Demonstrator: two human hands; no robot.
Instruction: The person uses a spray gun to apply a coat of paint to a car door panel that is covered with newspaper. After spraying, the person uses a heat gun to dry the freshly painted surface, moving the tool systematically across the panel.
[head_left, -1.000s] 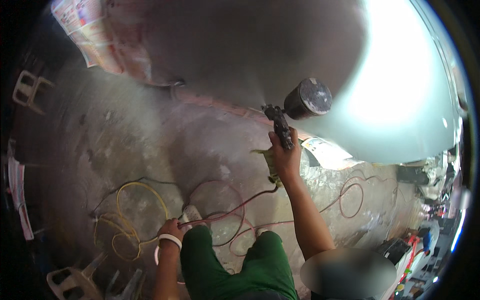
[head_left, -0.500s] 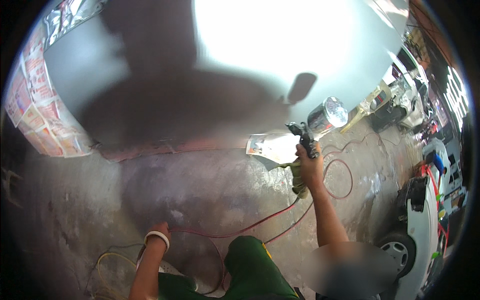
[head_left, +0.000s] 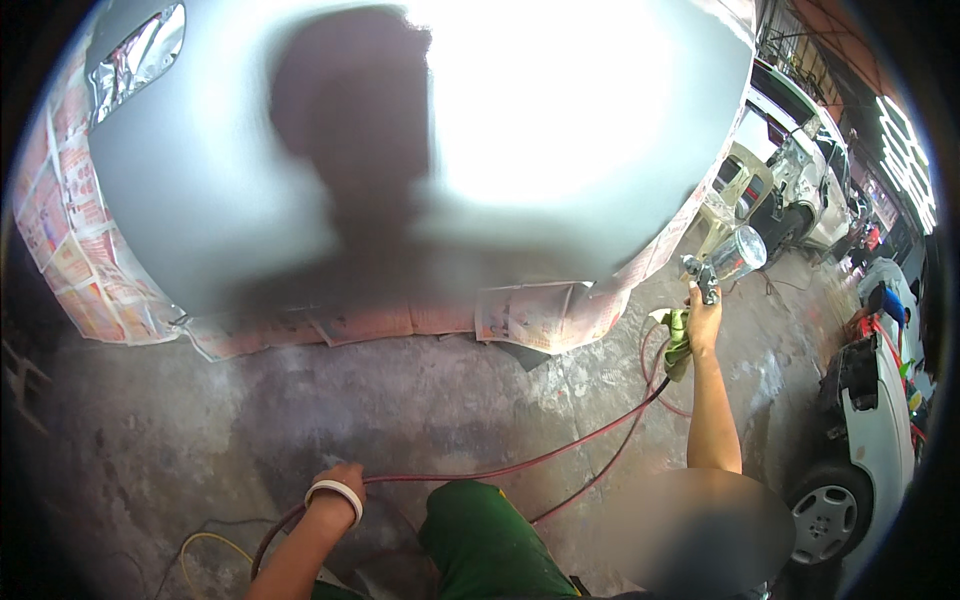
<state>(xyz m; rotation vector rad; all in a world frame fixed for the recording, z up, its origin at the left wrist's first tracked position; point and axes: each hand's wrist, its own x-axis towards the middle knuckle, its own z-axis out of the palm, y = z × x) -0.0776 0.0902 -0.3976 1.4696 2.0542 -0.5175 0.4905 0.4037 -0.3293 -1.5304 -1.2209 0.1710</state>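
My right hand [head_left: 704, 318] is closed round a dark spray gun [head_left: 704, 278] with a shiny metal cup [head_left: 743, 250], off the right edge of a grey car panel [head_left: 180, 210]. A green cloth [head_left: 676, 335] hangs at the gun's handle, where the hose joins. My left hand [head_left: 343, 480], with a white band at the wrist, grips the red hose [head_left: 520, 465] low in the view. Pink printed paper sheets [head_left: 70, 220] border the panel, and crumpled foil [head_left: 136, 62] fills an opening at its upper left. A large shadow falls across the panel.
A plastic chair [head_left: 737, 180] stands behind the gun, before a damaged white car [head_left: 825, 195]. At the right are a white vehicle part with a wheel [head_left: 822, 515] and a co-worker in blue [head_left: 882, 305]. A yellow hose [head_left: 215, 540] lies on the concrete floor [head_left: 250, 410].
My right hand has moved rightward with the spray gun, from over the panel to past its edge. The view has swung, showing more of the panel, cars and masking. The earliest frame's faint mist no longer shows.
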